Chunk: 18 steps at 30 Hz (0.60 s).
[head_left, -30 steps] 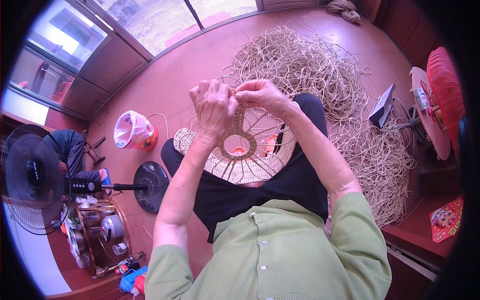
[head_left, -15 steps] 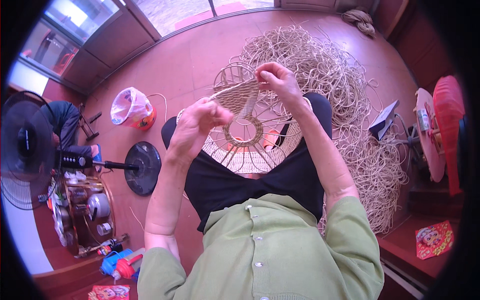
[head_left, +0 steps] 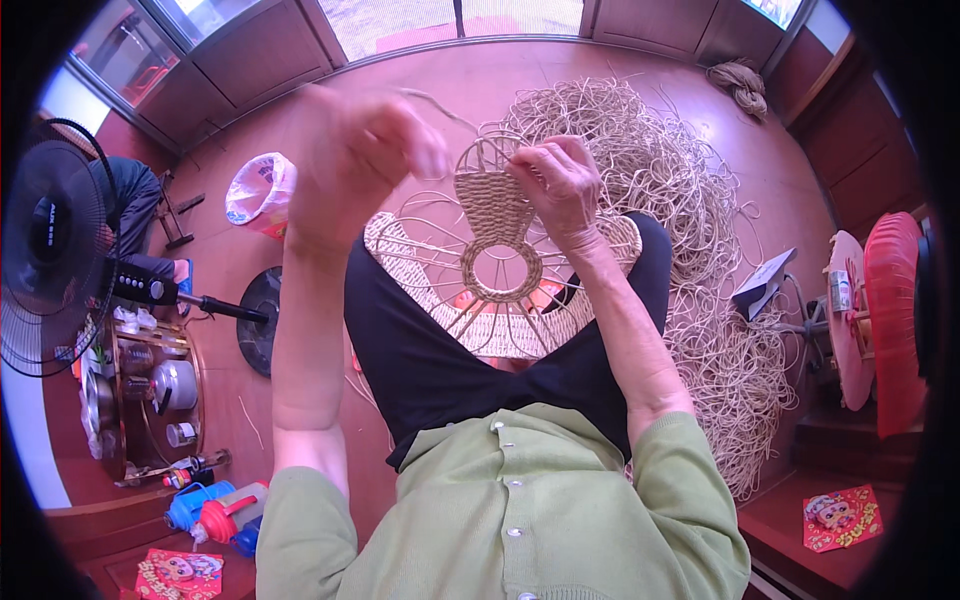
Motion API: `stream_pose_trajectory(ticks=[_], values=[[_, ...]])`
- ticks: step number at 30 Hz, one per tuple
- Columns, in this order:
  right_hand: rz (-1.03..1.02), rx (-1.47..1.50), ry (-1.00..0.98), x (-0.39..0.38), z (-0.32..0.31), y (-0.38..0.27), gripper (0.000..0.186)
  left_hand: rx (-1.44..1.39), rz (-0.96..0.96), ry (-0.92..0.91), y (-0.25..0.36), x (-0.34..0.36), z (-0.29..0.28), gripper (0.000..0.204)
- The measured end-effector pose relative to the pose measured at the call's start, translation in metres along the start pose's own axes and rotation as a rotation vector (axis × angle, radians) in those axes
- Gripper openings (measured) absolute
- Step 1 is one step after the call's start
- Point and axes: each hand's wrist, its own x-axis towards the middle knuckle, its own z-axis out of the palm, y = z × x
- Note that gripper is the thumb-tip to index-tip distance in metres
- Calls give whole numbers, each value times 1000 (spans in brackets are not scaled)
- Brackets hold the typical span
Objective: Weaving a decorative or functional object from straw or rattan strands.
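Observation:
A wire frame woven with straw-coloured cord [head_left: 500,333] rests across my lap, with a round woven ring [head_left: 500,270] at its middle. From the ring a wedge-shaped woven panel [head_left: 492,203] fans out toward the far side, topped by bare looped wires. My right hand [head_left: 560,185] is closed at the panel's right edge, fingertips pinching it. Raised to the left and apart from the frame, my left hand [head_left: 365,145] is smeared by motion. A loose cord end [head_left: 440,105] shows beyond it; whether that hand holds the cord is not visible.
Tangled cord [head_left: 640,150] heaps on the floor at the right and far side. To the left stand a lined bucket [head_left: 262,190], a floor fan [head_left: 55,240] and a rack with pots [head_left: 160,390]. Another person's dark clothing [head_left: 135,205] shows behind the fan.
My left hand has swung up and away to the left from the frame. The woven panel has turned more upright in view, and my right hand stays at its edge.

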Motion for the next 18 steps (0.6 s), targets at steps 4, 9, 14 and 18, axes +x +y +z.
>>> stream_pose_trajectory(ticks=[4, 9, 14, 18], values=[[-52, -175, -20, 5, 8, -3, 11, 83, -139, 647, -24, 27, -47, 45], [-42, -349, -120, 6, 12, -7, 9, 294, -616, 436, -104, 13, -48, 47], [-25, -323, -200, 3, 8, -9, 10, 151, -532, 487, -125, 14, -49, 56], [50, -177, -145, 1, 5, -10, 9, 172, -526, 732, -125, 15, -37, 50]])
